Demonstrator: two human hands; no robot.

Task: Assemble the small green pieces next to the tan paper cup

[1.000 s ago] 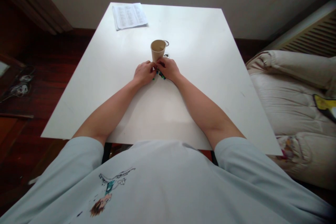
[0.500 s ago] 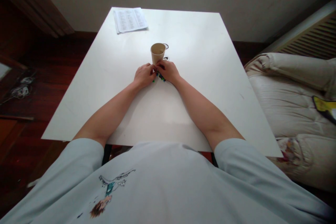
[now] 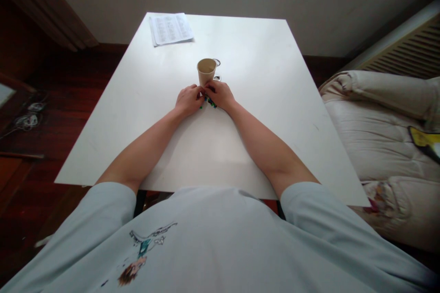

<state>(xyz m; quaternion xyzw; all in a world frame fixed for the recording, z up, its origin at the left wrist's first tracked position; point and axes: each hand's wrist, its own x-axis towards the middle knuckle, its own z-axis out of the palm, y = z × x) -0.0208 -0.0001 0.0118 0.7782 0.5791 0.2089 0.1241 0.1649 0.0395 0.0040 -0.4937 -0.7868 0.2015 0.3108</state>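
Note:
My left hand (image 3: 187,99) and my right hand (image 3: 220,94) rest on the white table (image 3: 240,137), fingertips meeting just in front of a tan paper cup (image 3: 206,70). Between the fingers lies a small cluster of green and dark pieces (image 3: 210,102); both hands pinch at it, though the fingers hide most of it. A thin metal ring (image 3: 217,61) lies behind the cup on its right side. The cup stands upright and its inside looks pale.
A stack of printed paper sheets (image 3: 170,28) lies at the table's far left corner. A cream padded couch (image 3: 385,142) stands close to the table's right edge. Dark wooden floor with cables (image 3: 25,120) lies to the left.
The hands stay together at the small pieces in front of the cup. The view has tipped slightly, so everything sits a little lower in the frame.

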